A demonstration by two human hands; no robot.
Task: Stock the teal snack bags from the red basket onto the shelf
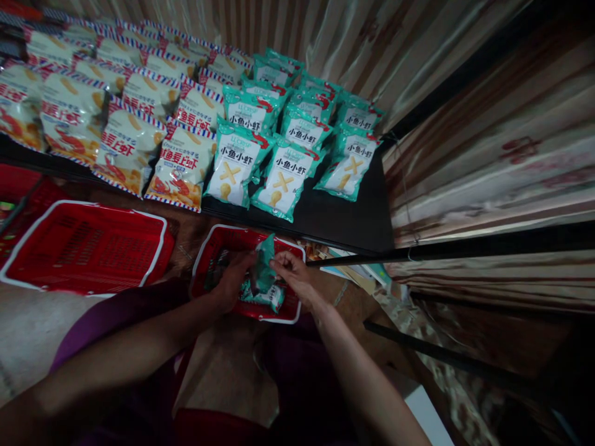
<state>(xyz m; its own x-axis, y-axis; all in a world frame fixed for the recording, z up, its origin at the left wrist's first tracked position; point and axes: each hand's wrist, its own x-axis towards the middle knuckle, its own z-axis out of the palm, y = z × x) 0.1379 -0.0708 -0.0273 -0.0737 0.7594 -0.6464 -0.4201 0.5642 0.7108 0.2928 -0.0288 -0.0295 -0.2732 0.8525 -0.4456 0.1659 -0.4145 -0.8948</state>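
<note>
Over a red basket with a white rim (297, 310), my left hand (235, 279) and my right hand (290, 269) hold a teal snack bag (265, 265) between them. The bag stands roughly upright, gripped at its two sides. Beneath it, more teal and white bags (272, 296) lie in the basket. On the black shelf (346, 223) ahead, several teal bags (282, 176) stand in rows at the right. Several cream bags with red lettering (179, 164) fill the left part of that shelf.
A second red basket (93, 248) sits on the floor at the left. Striped curtains (465, 155) hang behind and to the right, with dark metal bars (488, 244) across them. Papers (353, 269) lie beneath the shelf's right end.
</note>
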